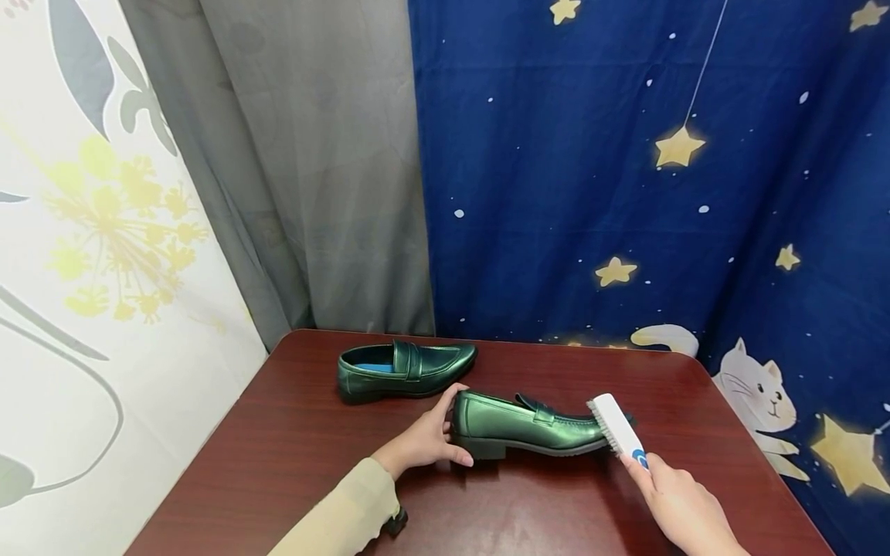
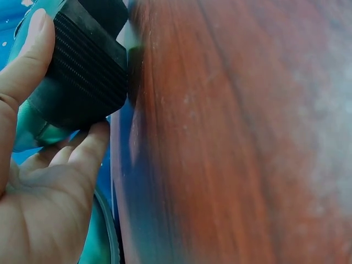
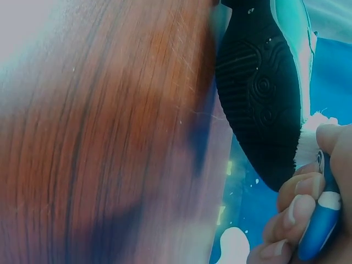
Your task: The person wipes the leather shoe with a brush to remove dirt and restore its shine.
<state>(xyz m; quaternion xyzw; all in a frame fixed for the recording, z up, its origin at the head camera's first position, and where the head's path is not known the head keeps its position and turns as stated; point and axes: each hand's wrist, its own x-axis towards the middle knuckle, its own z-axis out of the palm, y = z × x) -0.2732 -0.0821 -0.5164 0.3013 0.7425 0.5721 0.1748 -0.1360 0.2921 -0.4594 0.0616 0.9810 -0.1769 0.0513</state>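
Note:
A shiny green loafer (image 1: 501,421) is held by its heel in my left hand (image 1: 427,436), toe pointing right. The left wrist view shows the thumb on one side of the ridged black heel (image 2: 82,60) and fingers on the other. My right hand (image 1: 684,498) grips a white scrub brush (image 1: 619,425) by its handle, which has a blue end (image 3: 319,231) in the right wrist view. Its pale bristles (image 3: 309,140) lie against the toe end of the loafer. The patterned black sole (image 3: 258,82) faces the right wrist camera.
A second green loafer (image 1: 371,378) with a blue insole stands behind on the reddish-brown table (image 1: 542,510), toe to the right. A small dark object (image 1: 396,523) shows by the left sleeve. Grey (image 1: 334,154) and blue star-patterned curtains (image 1: 542,193) hang beyond the table's back edge.

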